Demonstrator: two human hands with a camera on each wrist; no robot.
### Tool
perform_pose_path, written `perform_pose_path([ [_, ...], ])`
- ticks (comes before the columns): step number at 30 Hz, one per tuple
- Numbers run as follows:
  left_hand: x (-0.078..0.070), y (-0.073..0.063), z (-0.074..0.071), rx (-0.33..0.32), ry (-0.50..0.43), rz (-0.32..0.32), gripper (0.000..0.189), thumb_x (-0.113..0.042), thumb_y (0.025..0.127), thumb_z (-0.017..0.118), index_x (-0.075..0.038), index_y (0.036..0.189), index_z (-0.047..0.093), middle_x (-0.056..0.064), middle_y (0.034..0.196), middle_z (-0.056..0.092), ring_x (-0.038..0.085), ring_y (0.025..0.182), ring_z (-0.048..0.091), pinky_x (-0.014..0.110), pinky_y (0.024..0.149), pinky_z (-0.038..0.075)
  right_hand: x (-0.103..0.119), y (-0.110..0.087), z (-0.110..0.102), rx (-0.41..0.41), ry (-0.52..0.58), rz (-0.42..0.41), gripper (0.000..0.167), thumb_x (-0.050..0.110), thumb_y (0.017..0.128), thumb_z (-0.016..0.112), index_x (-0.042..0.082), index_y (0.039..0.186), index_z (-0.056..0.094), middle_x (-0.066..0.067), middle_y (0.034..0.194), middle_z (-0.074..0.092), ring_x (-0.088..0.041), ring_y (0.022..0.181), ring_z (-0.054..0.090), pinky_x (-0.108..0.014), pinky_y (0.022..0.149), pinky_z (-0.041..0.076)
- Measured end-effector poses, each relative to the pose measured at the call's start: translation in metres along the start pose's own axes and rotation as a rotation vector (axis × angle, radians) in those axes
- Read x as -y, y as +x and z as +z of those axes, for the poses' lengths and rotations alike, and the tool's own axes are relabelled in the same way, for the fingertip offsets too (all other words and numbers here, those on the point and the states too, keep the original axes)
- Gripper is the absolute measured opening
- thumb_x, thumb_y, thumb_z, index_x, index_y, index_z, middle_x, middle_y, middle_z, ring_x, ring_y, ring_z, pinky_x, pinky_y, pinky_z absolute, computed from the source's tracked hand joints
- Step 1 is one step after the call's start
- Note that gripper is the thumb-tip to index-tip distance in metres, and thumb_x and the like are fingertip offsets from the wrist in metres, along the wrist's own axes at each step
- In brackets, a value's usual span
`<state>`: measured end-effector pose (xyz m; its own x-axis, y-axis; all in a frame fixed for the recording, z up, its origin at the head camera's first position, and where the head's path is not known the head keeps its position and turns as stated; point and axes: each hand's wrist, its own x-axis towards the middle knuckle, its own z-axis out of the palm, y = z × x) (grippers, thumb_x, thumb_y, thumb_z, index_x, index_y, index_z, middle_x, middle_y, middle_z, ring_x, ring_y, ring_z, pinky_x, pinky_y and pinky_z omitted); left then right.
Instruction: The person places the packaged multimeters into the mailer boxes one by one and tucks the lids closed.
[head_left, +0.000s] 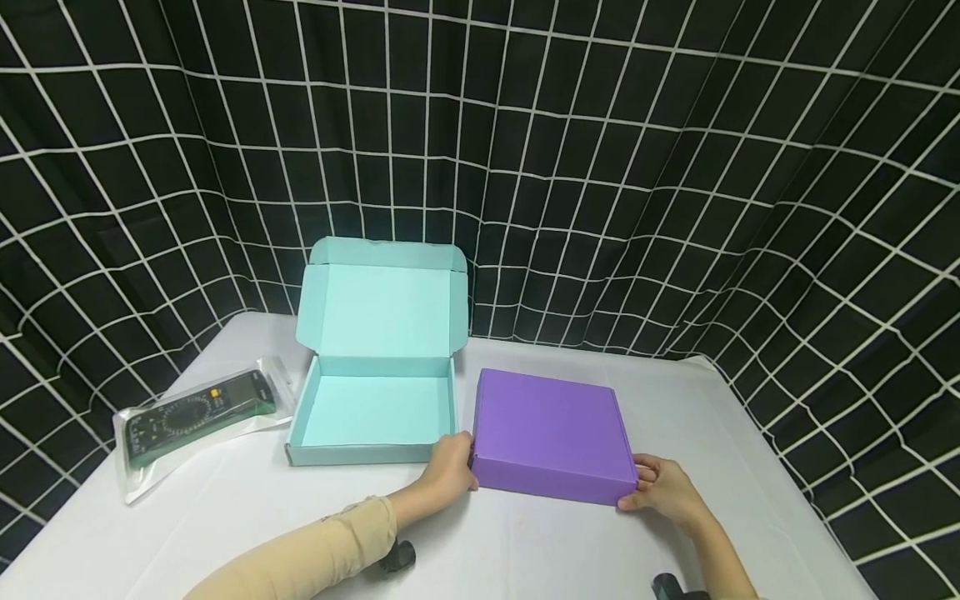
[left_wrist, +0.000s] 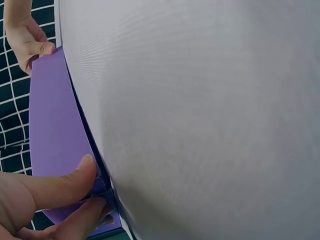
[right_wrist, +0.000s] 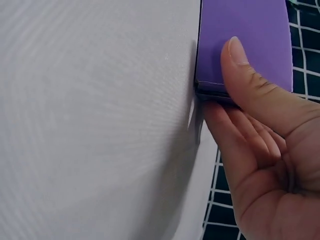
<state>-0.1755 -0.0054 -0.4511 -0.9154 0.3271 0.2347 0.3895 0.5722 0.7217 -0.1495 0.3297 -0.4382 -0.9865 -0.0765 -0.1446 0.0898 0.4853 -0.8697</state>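
Note:
A closed purple cardboard box (head_left: 551, 429) lies flat on the white table, lid down. At its near left corner my left hand (head_left: 450, 472) grips it, the thumb on the front wall and the fingers at the side, as the left wrist view shows close up. My right hand (head_left: 667, 490) holds the near right corner; in the right wrist view its thumb (right_wrist: 240, 55) presses the front wall while the other fingers bend at the side. Just left of the purple box stands a light turquoise box (head_left: 382, 408) with its lid raised and nothing inside.
A multimeter (head_left: 198, 414) in a clear plastic bag lies at the table's left. Behind and along both sides hangs a black curtain (head_left: 562, 192) with a white grid. The white tabletop (head_left: 540, 550) extends in front of the boxes.

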Motion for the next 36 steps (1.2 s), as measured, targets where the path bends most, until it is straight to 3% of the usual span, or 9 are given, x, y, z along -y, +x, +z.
perform_pose_path([
  [5,-0.001,-0.002,-0.003,0.090,-0.059,-0.016,0.045,0.013,0.062,0.078,0.017,0.103,0.060,0.027,0.091,0.068,0.039,0.087,0.068,0.043,0.078,0.059,0.008,-0.003,0.002,-0.018,-0.134,0.011,0.083,-0.004,0.065,0.084,-0.028,0.129,0.036,-0.038,0.118,0.058,-0.046,0.108,0.061,-0.044,0.091,0.055],
  [10,-0.002,-0.005,-0.012,0.257,-0.300,-0.129,0.071,0.009,0.069,0.075,0.022,0.131,0.041,0.036,0.126,0.054,0.047,0.117,0.055,0.052,0.100,0.046,0.024,-0.011,-0.001,0.064,-0.226,-0.043,0.082,0.008,0.076,0.081,-0.029,0.131,0.032,-0.042,0.128,0.048,-0.052,0.118,0.051,-0.054,0.100,0.045],
  [13,-0.004,-0.007,-0.018,0.310,-0.383,-0.187,0.081,0.007,0.071,0.075,0.025,0.136,0.030,0.038,0.132,0.047,0.048,0.122,0.050,0.052,0.103,0.043,0.037,-0.017,-0.003,0.028,-0.237,-0.033,0.081,0.016,0.084,0.076,-0.024,0.137,0.031,-0.039,0.138,0.040,-0.051,0.126,0.044,-0.056,0.104,0.040],
  [16,-0.006,-0.009,-0.024,0.334,-0.412,-0.218,0.084,0.005,0.072,0.074,0.028,0.136,0.025,0.040,0.133,0.045,0.049,0.123,0.048,0.053,0.104,0.041,0.050,-0.021,-0.002,-0.058,-0.172,-0.033,0.075,0.019,0.090,0.069,-0.017,0.143,0.030,-0.034,0.145,0.034,-0.047,0.132,0.039,-0.054,0.107,0.036],
  [19,-0.009,-0.012,-0.031,0.338,-0.422,-0.242,0.083,0.002,0.074,0.074,0.027,0.136,0.025,0.041,0.134,0.043,0.050,0.125,0.046,0.054,0.105,0.040,0.059,-0.021,0.004,-0.102,-0.055,-0.076,0.071,0.017,0.093,0.065,-0.012,0.147,0.028,-0.030,0.149,0.031,-0.042,0.136,0.034,-0.035,0.106,0.040],
  [22,-0.008,-0.016,-0.039,0.348,-0.448,-0.247,0.079,0.000,0.076,0.074,0.025,0.137,0.030,0.040,0.136,0.042,0.050,0.126,0.045,0.054,0.106,0.040,0.064,-0.019,0.014,-0.083,0.061,-0.136,0.074,0.012,0.093,0.065,-0.011,0.149,0.023,-0.028,0.152,0.026,-0.038,0.139,0.028,-0.014,0.098,0.040],
  [24,-0.007,-0.019,-0.046,0.361,-0.472,-0.248,0.077,-0.001,0.078,0.073,0.023,0.138,0.031,0.039,0.137,0.043,0.049,0.126,0.046,0.053,0.105,0.040,0.066,-0.017,0.022,-0.046,0.126,-0.170,0.077,0.008,0.091,0.066,-0.012,0.149,0.019,-0.028,0.154,0.021,-0.038,0.140,0.024,-0.007,0.096,0.037],
  [31,0.005,-0.025,-0.075,0.396,-0.510,-0.222,0.076,-0.008,0.083,0.073,0.015,0.143,0.032,0.031,0.141,0.044,0.045,0.128,0.045,0.050,0.106,0.041,0.068,-0.008,0.050,0.066,0.248,-0.259,0.095,-0.003,0.081,0.074,-0.016,0.148,0.007,-0.032,0.156,0.006,-0.042,0.142,0.012,-0.017,0.104,0.031],
  [36,0.018,-0.028,-0.097,0.396,-0.608,-0.181,0.080,-0.014,0.086,0.071,0.011,0.147,0.027,0.030,0.147,0.038,0.045,0.135,0.037,0.052,0.111,0.034,0.071,0.000,0.064,0.109,0.299,-0.280,0.105,-0.002,0.077,0.077,-0.013,0.149,0.001,-0.029,0.157,-0.002,-0.042,0.144,0.004,-0.019,0.107,0.028],
])
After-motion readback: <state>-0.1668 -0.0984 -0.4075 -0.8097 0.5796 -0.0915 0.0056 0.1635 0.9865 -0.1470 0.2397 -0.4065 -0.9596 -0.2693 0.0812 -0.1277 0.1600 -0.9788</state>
